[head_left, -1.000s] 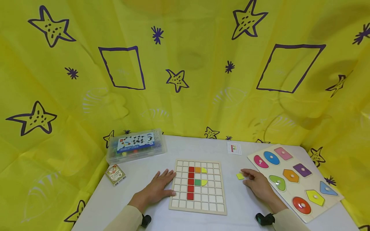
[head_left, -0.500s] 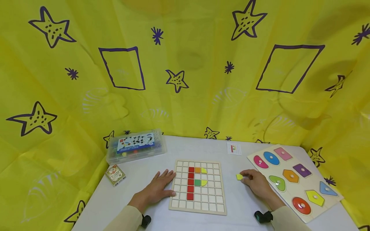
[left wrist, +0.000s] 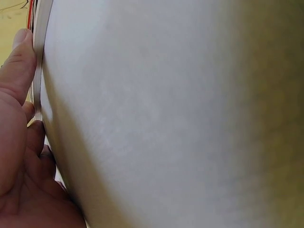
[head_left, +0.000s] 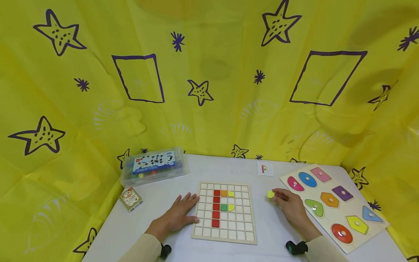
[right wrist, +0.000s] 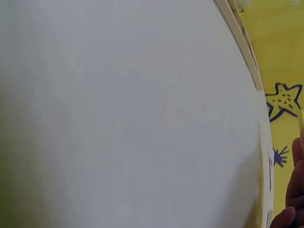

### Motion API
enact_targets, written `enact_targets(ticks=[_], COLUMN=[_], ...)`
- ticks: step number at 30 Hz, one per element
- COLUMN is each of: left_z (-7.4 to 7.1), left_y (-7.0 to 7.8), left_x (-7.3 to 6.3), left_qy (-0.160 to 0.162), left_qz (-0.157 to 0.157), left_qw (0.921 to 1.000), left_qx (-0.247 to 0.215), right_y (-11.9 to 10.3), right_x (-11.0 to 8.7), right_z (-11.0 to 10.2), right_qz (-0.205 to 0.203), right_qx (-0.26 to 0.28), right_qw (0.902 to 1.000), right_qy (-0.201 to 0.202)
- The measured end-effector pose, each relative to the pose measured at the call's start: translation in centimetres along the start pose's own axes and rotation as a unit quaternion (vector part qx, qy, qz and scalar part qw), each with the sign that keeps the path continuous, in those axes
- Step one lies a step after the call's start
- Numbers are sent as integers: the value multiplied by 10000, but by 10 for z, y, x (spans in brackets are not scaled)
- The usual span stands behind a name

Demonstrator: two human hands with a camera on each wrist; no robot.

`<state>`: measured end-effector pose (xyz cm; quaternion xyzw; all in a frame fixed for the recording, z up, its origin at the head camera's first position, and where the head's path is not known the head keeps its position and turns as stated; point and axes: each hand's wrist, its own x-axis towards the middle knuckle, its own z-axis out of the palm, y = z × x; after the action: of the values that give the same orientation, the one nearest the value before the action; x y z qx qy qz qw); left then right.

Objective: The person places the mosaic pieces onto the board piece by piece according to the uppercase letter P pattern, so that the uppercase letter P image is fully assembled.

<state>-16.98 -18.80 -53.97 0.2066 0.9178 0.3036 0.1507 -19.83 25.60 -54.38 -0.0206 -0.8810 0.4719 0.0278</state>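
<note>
Between thumb and fingers my right hand (head_left: 289, 207) pinches a small yellow tile (head_left: 270, 194), right of the wooden grid board (head_left: 240, 225). In the right wrist view, only a sliver of that tile (right wrist: 301, 118) shows beside the fingers. My left hand (head_left: 175, 214) rests on the table with straight fingers, fingertips and thumb at the board's left edge. The board carries a column of red tiles (head_left: 216, 206), an orange tile (head_left: 224, 193), a green tile (head_left: 224, 207) and two yellow pieces (head_left: 231, 207), one of them rounded.
A small card (head_left: 264, 169) printed with a coloured grid lies behind the board. At right is a knobbed shape puzzle (head_left: 342, 218), partly under the right forearm. A clear plastic case (head_left: 154, 176) and a small card box (head_left: 131, 198) stand at left. A yellow curtain (head_left: 222, 123) hangs behind.
My right hand has shifted slightly away from me and turned the pinched yellow tile, which now shows squarer. The left hand and the board have stayed in place.
</note>
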Motion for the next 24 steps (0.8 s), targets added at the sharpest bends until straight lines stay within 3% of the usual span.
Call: enact_targets(ticks=[7,15,24], left_z=[0,-1,-1], left_y=[0,0,2], left_x=[0,0,1], left_qy=[25,19,-24], left_qz=[29,37,-140], left_qw=[10000,10000,9999], left_qx=[36,24,31], right_y=[-14,-34,-49], right_x=[2,-1,-1], right_z=[15,37,66], right_qz=[80,360,281], right_qx=[499,1013,1409], right_qw=[9986,9942,9894], right_qy=[140,-8,-214])
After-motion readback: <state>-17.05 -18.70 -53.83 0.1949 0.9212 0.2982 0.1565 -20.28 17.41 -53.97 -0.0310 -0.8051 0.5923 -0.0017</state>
